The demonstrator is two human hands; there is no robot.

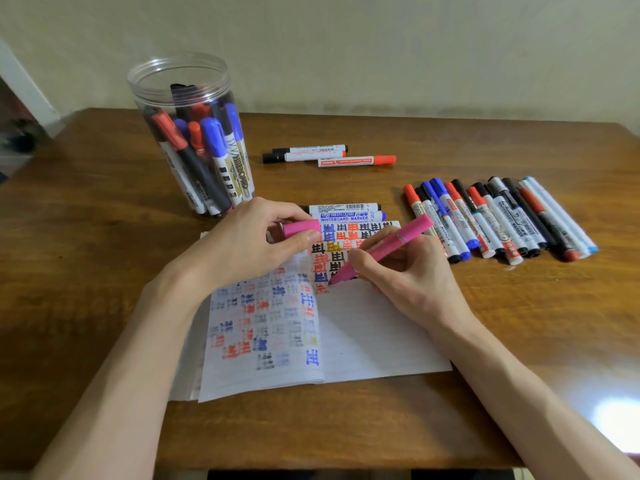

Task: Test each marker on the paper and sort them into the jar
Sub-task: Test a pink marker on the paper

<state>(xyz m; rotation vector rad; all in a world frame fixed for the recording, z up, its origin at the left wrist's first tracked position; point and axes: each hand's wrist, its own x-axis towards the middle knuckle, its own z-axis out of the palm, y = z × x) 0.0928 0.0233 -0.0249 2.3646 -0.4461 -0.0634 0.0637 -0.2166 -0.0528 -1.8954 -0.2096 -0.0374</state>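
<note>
My right hand (408,271) grips a pink marker (391,242) with its tip down on the right page of an open notebook (374,334), just below rows of coloured test marks. My left hand (249,240) rests on the left page and pinches the pink cap (300,227) between thumb and fingers. A clear plastic jar (190,133) stands at the back left, open, with several red, blue and black markers upright inside.
A row of several capped markers (498,220) lies to the right of the notebook. Three markers (325,155) lie further back in the middle. Two whiteboard markers (346,213) lie along the notebook's top edge. The wooden table (86,271) ends at a wall.
</note>
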